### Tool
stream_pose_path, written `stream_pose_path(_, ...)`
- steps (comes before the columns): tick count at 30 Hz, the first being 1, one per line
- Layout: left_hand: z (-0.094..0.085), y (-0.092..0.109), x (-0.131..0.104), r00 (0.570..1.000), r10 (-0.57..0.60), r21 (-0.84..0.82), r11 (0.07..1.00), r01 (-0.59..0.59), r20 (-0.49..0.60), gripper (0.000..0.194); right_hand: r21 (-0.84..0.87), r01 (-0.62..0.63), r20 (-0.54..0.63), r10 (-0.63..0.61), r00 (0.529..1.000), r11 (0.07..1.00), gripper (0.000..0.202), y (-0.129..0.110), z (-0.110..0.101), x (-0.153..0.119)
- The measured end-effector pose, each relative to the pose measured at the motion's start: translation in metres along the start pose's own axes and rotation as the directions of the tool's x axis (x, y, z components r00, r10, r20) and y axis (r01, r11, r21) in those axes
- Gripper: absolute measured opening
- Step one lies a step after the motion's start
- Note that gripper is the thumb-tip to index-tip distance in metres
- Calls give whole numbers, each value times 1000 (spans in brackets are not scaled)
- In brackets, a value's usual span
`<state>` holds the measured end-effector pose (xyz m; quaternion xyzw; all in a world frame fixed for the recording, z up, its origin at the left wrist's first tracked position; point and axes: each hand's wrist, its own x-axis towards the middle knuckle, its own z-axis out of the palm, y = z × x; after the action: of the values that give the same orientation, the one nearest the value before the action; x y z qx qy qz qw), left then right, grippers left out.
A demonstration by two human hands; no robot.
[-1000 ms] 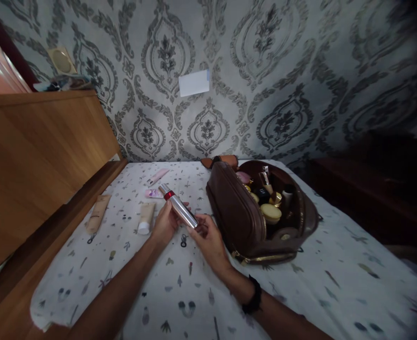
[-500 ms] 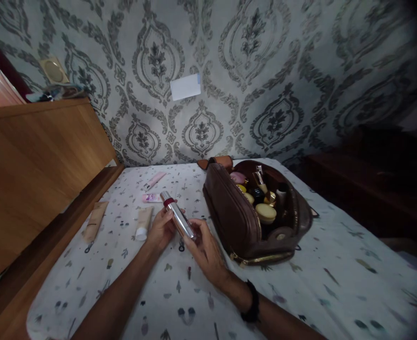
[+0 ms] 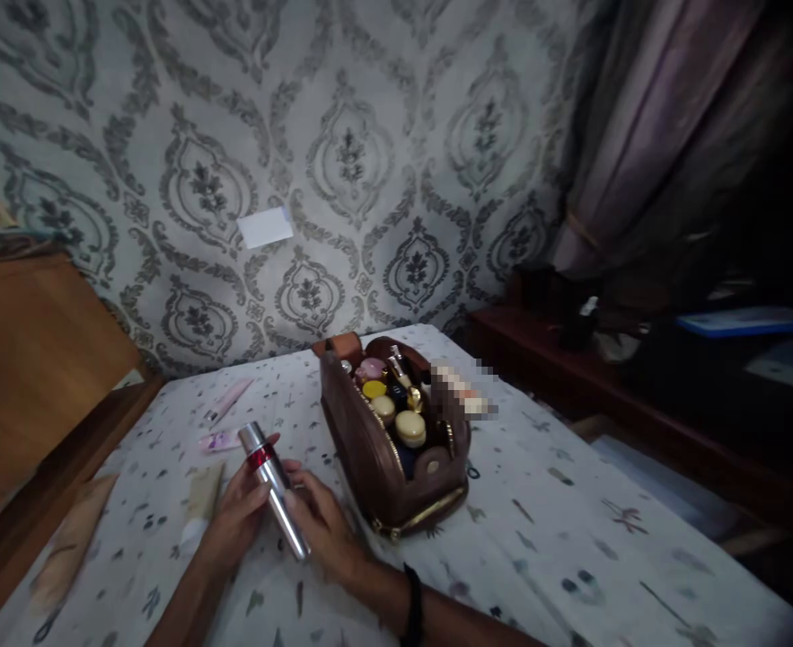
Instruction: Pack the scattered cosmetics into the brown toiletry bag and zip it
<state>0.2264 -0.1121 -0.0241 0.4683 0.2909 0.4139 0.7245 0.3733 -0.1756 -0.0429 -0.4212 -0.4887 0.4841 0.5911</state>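
A shiny silver cosmetic bottle (image 3: 278, 505) with a red band near its top slants between my hands. My left hand (image 3: 240, 505) is closed on its left side, with the thumb lying across the front. From the right, my right hand (image 3: 325, 521) grips the same bottle. Left of my left hand lies a beige squeeze tube (image 3: 204, 492) with a white cap. Beyond it are a small pink-purple tube (image 3: 218, 440) and a slim pink tube (image 3: 230, 399). To the right of my hands stands a brown makeup bag (image 3: 352, 449), unzipped.
Inside the bag are cream round jars (image 3: 410, 429), a yellow lid (image 3: 374, 389) and other cosmetics. A tan flat tube (image 3: 76, 535) lies at far left, near a wooden cabinet (image 3: 39, 332). The patterned cloth (image 3: 537, 539) meets a wallpapered wall. A pixelated patch covers something beside the bag.
My view has swung right, so the bag and tubes sit further left and a curtain shows at right. Both hands still hold the silver bottle.
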Motion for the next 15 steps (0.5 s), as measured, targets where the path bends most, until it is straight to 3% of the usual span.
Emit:
stream_pose_path(8,21,11,-4,989,-28,116,992,45,-143,85,-54,88,5,-88,996,995,28,1,0,-1)
stream_pose_path(15,28,6,1,975,-11,94,995,33,-222,84,-31,142,38,-140,989,989,27,-7,-5,-2)
